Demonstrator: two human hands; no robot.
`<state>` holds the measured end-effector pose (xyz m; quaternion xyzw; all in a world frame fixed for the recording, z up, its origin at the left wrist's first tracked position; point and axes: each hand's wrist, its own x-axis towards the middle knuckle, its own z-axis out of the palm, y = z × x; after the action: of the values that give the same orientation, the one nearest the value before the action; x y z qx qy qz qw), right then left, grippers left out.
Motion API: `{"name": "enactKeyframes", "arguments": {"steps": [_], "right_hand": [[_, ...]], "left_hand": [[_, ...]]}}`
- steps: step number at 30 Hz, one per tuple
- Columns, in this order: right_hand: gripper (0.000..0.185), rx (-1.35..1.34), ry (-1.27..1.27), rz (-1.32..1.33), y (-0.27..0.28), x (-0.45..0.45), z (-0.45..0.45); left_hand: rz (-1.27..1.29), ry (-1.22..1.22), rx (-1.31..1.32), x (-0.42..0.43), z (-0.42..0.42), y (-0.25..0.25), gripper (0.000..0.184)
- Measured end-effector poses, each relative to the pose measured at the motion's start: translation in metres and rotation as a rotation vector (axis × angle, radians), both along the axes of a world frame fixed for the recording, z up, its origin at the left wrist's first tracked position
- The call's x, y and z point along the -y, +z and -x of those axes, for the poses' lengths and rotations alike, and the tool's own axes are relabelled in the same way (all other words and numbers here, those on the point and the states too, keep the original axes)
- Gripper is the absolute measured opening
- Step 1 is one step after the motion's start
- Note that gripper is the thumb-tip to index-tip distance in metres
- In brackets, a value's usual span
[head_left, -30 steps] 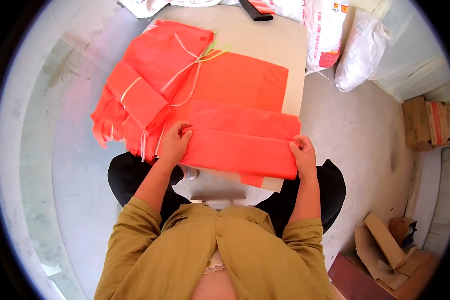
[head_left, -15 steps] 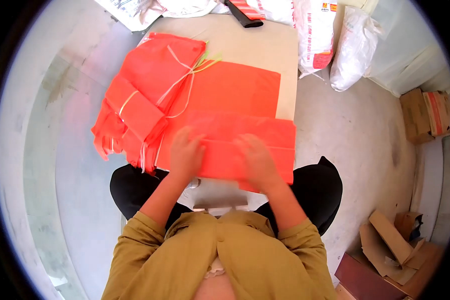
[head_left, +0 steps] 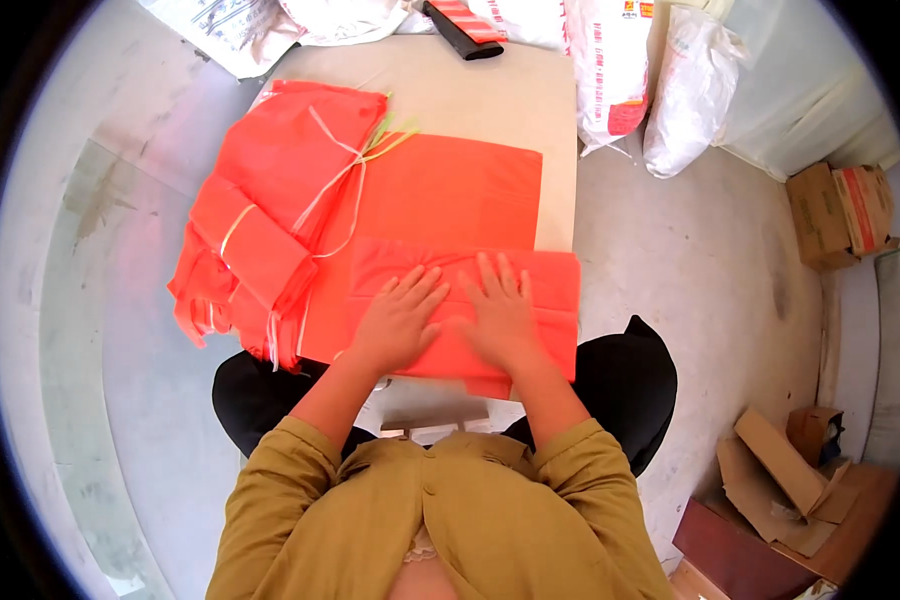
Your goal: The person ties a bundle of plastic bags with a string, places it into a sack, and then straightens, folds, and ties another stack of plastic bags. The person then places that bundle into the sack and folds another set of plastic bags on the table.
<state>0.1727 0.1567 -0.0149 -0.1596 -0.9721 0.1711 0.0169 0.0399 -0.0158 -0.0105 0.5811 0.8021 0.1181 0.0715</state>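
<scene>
A folded sheet of red cloth-like material (head_left: 550, 315) lies near the front edge of the table, on top of a larger flat red sheet (head_left: 460, 190). My left hand (head_left: 400, 318) rests flat on the folded piece with its fingers spread. Beside it, my right hand (head_left: 498, 310) also presses flat there, fingers apart and pointing away from me. Left of my hands sits a pile of red bundles (head_left: 300, 150). One rolled bundle (head_left: 255, 245) has a pale band round it. Thin pale and yellow-green ties (head_left: 382, 145) lie across the pile.
Bare tan tabletop (head_left: 530, 95) shows at the back. A black and red striped item (head_left: 465, 30) lies at its far edge. White printed sacks (head_left: 610, 70) stand behind. Cardboard boxes (head_left: 840, 215) and an opened carton (head_left: 780, 480) are on the right.
Both hands have gone from blurred, curled positions on the folded red material to lying flat with fingers extended. The whole view has shifted slightly.
</scene>
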Motion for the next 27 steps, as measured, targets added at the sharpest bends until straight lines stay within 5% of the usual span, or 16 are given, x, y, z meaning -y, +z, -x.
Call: {"name": "enactKeyframes", "arguments": {"steps": [9,12,15,27], "right_hand": [[0.064,0.031,-0.284,-0.179,-0.009,-0.062,-0.033],[0.068,0.024,-0.137,-0.134,0.038,-0.044,-0.047],[0.074,0.066,0.335,0.029,0.068,-0.022,-0.077],[0.065,0.015,0.12,-0.1,0.028,-0.024,-0.125]], "left_hand": [[0.011,0.019,0.001,0.001,-0.002,0.002,0.063],[-0.067,0.066,0.1,0.009,0.003,0.0,0.067],[-0.047,0.005,0.167,0.036,0.002,0.014,0.073],[0.001,0.001,0.046,0.104,-0.007,0.024,0.08]]}}
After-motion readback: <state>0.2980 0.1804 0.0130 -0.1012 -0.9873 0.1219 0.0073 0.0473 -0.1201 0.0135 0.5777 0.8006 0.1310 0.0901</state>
